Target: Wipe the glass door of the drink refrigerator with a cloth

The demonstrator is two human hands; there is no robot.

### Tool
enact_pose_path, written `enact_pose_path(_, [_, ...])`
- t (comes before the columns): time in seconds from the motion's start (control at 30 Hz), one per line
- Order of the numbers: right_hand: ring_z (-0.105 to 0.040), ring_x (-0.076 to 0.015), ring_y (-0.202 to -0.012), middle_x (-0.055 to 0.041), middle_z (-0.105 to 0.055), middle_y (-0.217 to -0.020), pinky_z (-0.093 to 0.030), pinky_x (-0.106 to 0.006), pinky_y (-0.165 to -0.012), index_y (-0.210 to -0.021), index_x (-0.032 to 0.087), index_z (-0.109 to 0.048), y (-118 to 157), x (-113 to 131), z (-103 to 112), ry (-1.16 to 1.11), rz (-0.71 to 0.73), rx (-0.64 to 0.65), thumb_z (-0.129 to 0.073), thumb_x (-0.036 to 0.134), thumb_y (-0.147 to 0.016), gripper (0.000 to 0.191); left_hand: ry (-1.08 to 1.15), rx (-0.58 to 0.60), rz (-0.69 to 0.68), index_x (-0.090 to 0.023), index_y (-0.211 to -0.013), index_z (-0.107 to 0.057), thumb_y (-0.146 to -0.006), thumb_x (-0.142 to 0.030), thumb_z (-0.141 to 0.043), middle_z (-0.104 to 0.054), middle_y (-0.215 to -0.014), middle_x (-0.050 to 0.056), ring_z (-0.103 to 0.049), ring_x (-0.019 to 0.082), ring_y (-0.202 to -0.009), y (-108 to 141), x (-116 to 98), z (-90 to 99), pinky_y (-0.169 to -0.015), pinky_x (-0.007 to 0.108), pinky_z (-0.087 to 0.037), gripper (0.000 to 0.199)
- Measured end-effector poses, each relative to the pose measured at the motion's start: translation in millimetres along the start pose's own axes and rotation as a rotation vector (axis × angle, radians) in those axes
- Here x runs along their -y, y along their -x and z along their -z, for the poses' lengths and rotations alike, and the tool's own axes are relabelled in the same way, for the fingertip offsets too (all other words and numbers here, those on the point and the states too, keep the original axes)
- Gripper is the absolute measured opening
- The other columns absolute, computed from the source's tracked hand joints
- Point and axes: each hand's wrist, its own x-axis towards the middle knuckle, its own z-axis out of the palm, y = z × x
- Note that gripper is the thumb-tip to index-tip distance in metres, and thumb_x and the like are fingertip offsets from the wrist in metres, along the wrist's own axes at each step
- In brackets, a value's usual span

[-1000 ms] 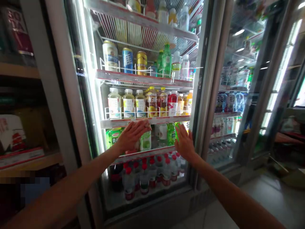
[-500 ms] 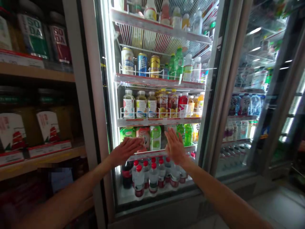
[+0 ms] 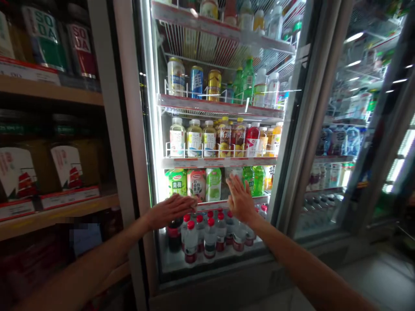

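My left hand [image 3: 170, 210] is stretched out flat with its fingers pointing right, in front of the lower part of a lit drinks fridge. Behind it are a green drink bottle [image 3: 177, 182] and a pink-labelled bottle [image 3: 196, 183]. My right hand [image 3: 241, 199] is raised with its fingers extended, in front of the same low shelf, near two green bottles [image 3: 258, 181]. A pale green bottle [image 3: 213, 185] stands between the two hands. I see nothing held in either hand. Whether they touch the glass door [image 3: 223, 263], I cannot tell.
Several red-capped bottles [image 3: 210, 237] stand on the fridge floor. Cans [image 3: 196, 82] and more bottles fill the upper shelves. At left, a wooden shelf [image 3: 65, 207] carries large dark bottles. A second glass-fronted fridge [image 3: 330, 172] stands at right, beside the thick door frame [image 3: 308, 142].
My left hand has dropped slightly, uncovering more of the green and pink-labelled bottles. My right hand stays almost in place, its fingers slightly lower. The view has shifted a little.
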Motion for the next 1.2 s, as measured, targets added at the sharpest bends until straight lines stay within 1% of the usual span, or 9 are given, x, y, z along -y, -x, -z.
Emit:
enact_pose_path(0.17, [-0.024,-0.0239,-0.14,-0.0109,-0.034,-0.148,-0.018,-0.049,-0.113,-0.139,0.015,-0.035,5,-15,2,-0.003,-0.059,-0.011,-0.04,0.013,-0.08,0.059,-0.081,-0.114,0.3,-0.026,-0.14,-0.033,-0.083,-0.01,-0.043,-0.036,-0.147,0.006,-0.02,0.02,-0.141,-27,16,2.3,-0.115,0.045,-0.011,0.06])
enact_pose_path(0.2, [-0.024,-0.0239,-0.14,-0.0111,-0.034,-0.148,-0.018,-0.049,-0.113,-0.139,0.015,-0.036,8,-18,3,0.004,-0.065,-0.011,-0.04,0.013,-0.08,0.059,-0.073,-0.122,0.281,-0.026,-0.139,-0.035,-0.082,-0.012,-0.044,-0.035,-0.147,0.006,-0.019,0.021,-0.141,-30,13,0.4,-0.115,0.045,-0.01,0.059])
enact_pose_path(0.37, [-0.027,-0.0245,-0.139,-0.0121,-0.036,-0.147,-0.022,-0.049,-0.111,-0.136,0.013,-0.04,27,-31,4,0.044,-0.069,0.037,-0.039,0.011,-0.078,0.058,0.015,-0.073,-0.06,-0.026,-0.136,-0.04,-0.085,-0.024,-0.044,-0.033,-0.148,0.0,-0.023,0.015,-0.14,-45,-14,-13.0,-0.116,0.04,-0.007,0.051])
enact_pose_path(0.57, [-0.025,-0.0248,-0.139,-0.0122,-0.034,-0.148,-0.02,-0.05,-0.112,-0.136,0.013,-0.039,37,-47,7,0.078,-0.135,0.056,-0.04,0.012,-0.078,0.058,-0.065,-0.171,0.278,-0.024,-0.141,-0.032,-0.084,-0.02,-0.045,-0.032,-0.149,0.005,-0.021,0.023,-0.14,-94,-6,-15.7,-0.115,0.047,-0.009,0.058])
enact_pose_path(0.73, [-0.028,-0.0239,-0.138,-0.0111,-0.037,-0.147,-0.02,-0.047,-0.112,-0.134,0.013,-0.042,51,-58,9,0.114,-0.134,0.09,-0.041,0.013,-0.078,0.056,0.01,-0.092,-0.023,-0.024,-0.141,-0.031,-0.084,-0.021,-0.044,-0.028,-0.15,0.004,-0.023,0.018,-0.139,-111,-22,-24.9,-0.114,0.041,-0.018,0.058])
enact_pose_path(0.77, [-0.028,-0.0237,-0.138,-0.0111,-0.037,-0.147,-0.02,-0.047,-0.112,-0.135,0.013,-0.042,53,-60,10,0.121,-0.141,0.097,-0.041,0.012,-0.078,0.056,0.009,-0.094,-0.018,-0.025,-0.141,-0.03,-0.083,-0.019,-0.044,-0.028,-0.15,0.003,-0.024,0.017,-0.139,-116,-20,-24.3,-0.114,0.041,-0.018,0.059])
enact_pose_path(0.93, [-0.026,-0.0232,-0.139,-0.0106,-0.035,-0.148,-0.021,-0.047,-0.111,-0.136,0.014,-0.04,61,-74,14,0.157,-0.203,0.089,-0.041,0.014,-0.079,0.057,-0.061,-0.194,0.262,-0.023,-0.143,-0.025,-0.082,-0.01,-0.04,-0.025,-0.151,0.004,-0.021,0.022,-0.14,-151,-4,-20.3,-0.114,0.048,-0.015,0.065])
enact_pose_path(1.1, [-0.028,-0.0238,-0.138,-0.0101,-0.037,-0.147,-0.024,-0.047,-0.11,-0.137,0.016,-0.04,71,-83,13,0.173,-0.199,0.121,-0.04,0.017,-0.082,0.055,-0.011,-0.104,-0.019,-0.022,-0.142,-0.028,-0.086,-0.019,-0.04,-0.026,-0.151,0.004,-0.025,0.019,-0.139,-164,-22,-29.4,-0.114,0.043,-0.019,0.058])
enact_pose_path(1.2, [-0.029,-0.0244,-0.137,-0.0113,-0.038,-0.146,-0.024,-0.048,-0.109,-0.138,0.017,-0.038,77,-90,13,0.165,-0.214,0.098,-0.04,0.017,-0.081,0.056,-0.031,-0.128,0.076,-0.023,-0.143,-0.026,-0.087,-0.015,-0.036,-0.025,-0.151,0.001,-0.023,0.018,-0.14,-180,-20,-27.7,-0.114,0.043,-0.018,0.058])
